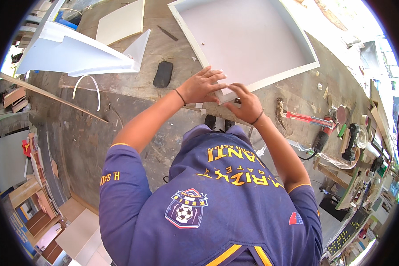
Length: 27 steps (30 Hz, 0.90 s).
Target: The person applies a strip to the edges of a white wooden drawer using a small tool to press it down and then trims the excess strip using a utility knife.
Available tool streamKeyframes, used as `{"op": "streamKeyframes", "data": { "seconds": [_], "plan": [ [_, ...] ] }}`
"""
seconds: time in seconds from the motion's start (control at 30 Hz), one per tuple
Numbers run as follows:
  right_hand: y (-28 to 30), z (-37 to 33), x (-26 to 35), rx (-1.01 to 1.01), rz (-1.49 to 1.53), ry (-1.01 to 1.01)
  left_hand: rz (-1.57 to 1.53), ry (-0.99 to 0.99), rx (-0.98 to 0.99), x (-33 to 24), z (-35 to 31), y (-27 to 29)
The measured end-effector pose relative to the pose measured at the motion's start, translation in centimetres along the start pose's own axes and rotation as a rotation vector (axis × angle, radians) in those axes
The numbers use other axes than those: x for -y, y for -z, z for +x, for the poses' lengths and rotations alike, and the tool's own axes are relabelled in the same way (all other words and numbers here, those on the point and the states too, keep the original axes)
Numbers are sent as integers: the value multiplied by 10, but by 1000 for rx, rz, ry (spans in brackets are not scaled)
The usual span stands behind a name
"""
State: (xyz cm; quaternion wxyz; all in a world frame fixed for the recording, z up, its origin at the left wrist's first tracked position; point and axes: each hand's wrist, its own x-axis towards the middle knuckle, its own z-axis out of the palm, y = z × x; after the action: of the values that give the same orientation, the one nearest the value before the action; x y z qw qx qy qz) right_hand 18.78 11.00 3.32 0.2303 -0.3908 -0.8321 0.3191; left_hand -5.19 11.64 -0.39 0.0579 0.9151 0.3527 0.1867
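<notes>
While the white tray (252,42) extends beyond, the left hand (204,86) spreads across its near corner, which the right hand (247,105) grips.

Right side of view: red-handled hammer (307,118), its handle end by a red-and-black power tool (326,133); black cordless drill (351,142) farther right, white roll (361,138) just beside it. Left: dark block (163,74), thin dark strip (167,33), pale flat panel (121,22), white angular piece (82,53), curved white strip (96,91) below that, long wooden strip (53,97) running diagonally.
</notes>
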Motion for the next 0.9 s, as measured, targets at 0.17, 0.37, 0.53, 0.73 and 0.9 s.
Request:
{"op": "streamKeyframes", "data": {
  "seconds": [0.17, 0.37, 0.53, 0.73, 0.9],
  "plan": [
    [30, -13, -12, -177, 656, -349, -155, 454, -312, -53, -10, 20],
    [28, -15, 10, -124, 964, -391, -411, 766, -475, -179, 21, -3],
    [22, -25, 27, 1, 1003, -404, -383, 859, -491, -201, 28, -14],
    [26, -33, 16, 168, 956, -371, -206, 953, -497, -218, 26, -20],
    [47, -44, -24, 233, 611, -275, -290, 1190, -694, -206, 13, -32]
  ]
}}
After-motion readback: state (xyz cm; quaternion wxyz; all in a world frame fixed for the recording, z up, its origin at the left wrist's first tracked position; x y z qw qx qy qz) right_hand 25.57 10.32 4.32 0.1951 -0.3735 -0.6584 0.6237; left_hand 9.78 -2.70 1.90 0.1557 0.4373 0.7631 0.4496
